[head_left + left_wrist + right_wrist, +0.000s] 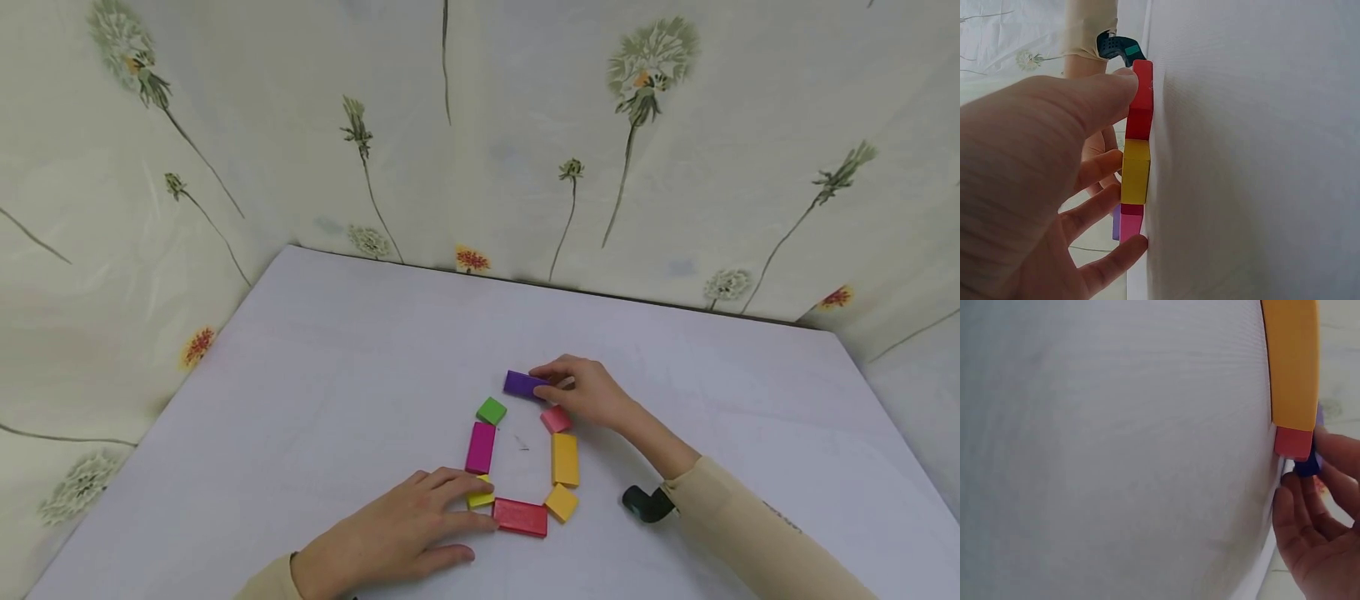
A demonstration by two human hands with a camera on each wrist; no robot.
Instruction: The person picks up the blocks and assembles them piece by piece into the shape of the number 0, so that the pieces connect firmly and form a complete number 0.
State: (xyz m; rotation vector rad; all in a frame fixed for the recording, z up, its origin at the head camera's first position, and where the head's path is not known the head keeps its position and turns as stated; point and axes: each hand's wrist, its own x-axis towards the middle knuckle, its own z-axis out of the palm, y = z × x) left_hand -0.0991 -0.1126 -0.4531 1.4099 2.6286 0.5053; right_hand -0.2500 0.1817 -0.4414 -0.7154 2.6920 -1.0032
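Observation:
My right hand (588,393) pinches the right end of a purple oblong block (522,384) between thumb and fingers at the far side of a ring of coloured blocks. Near it are a green cube (491,411) on the left and a pinkish-red cube (557,418) on the right. My left hand (405,527) lies at the near left corner, fingers spread and loosely bent. Its fingertips touch a yellow cube (1135,172) and the end of a red oblong block (522,517). A magenta oblong block (481,448) stands beyond the yellow cube, partly hidden in the left wrist view.
The ring's right side has an orange-yellow oblong block (566,460) and an orange cube (562,503). A dark wrist device (647,504) shows by the right sleeve. Beneath lies a white-covered table (360,358), with dandelion-patterned cloth (517,125) behind its far edge.

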